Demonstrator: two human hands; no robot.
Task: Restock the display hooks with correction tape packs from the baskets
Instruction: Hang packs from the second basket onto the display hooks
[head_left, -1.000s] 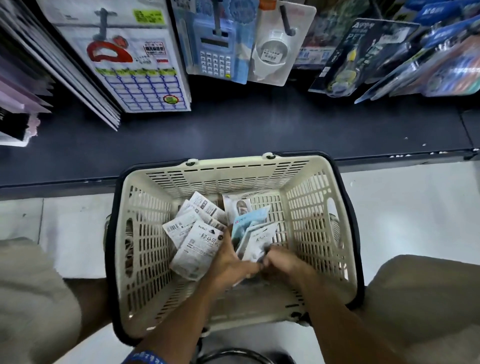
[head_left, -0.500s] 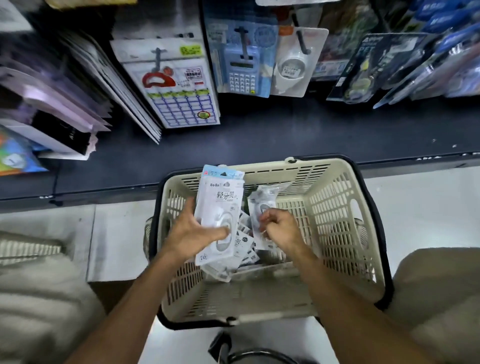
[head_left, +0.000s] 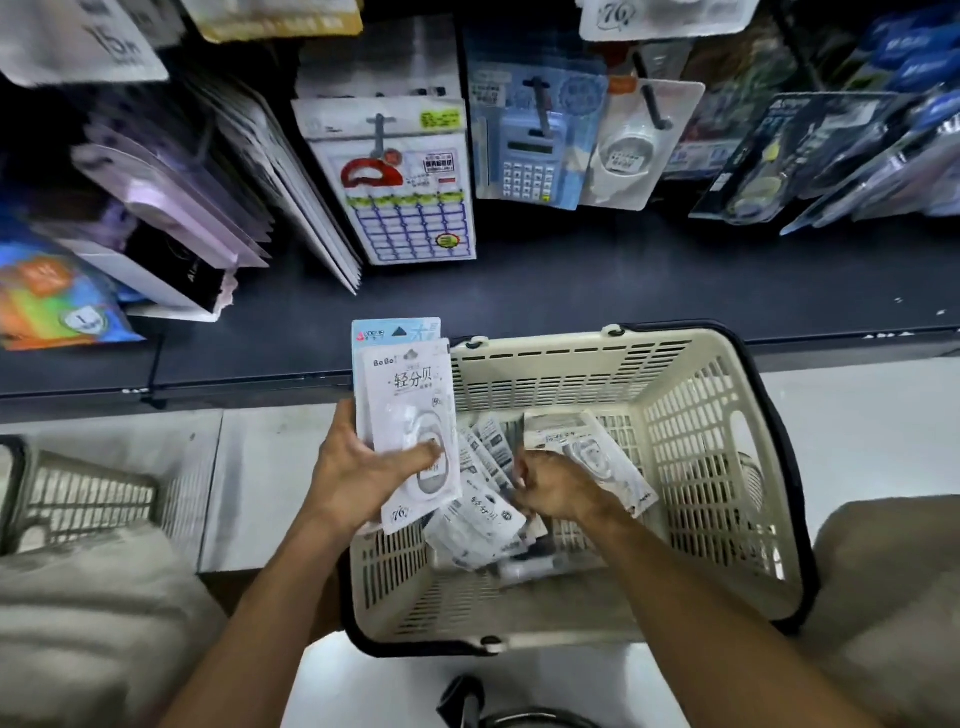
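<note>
Below a dark shelf hung with stationery on hooks, a cream basket (head_left: 675, 395) sits on the pale floor between my knees. My left hand (head_left: 358, 467) grips a small stack of correction tape packs (head_left: 410, 410) upright over the basket's left rim, while my right hand (head_left: 558, 491) pinches another pack (head_left: 597, 452) above the loose pile (head_left: 480, 519) inside. Gathering seems to be the step in hand; next I would likely add this pack to the stack, hang-holes aligned.
</note>
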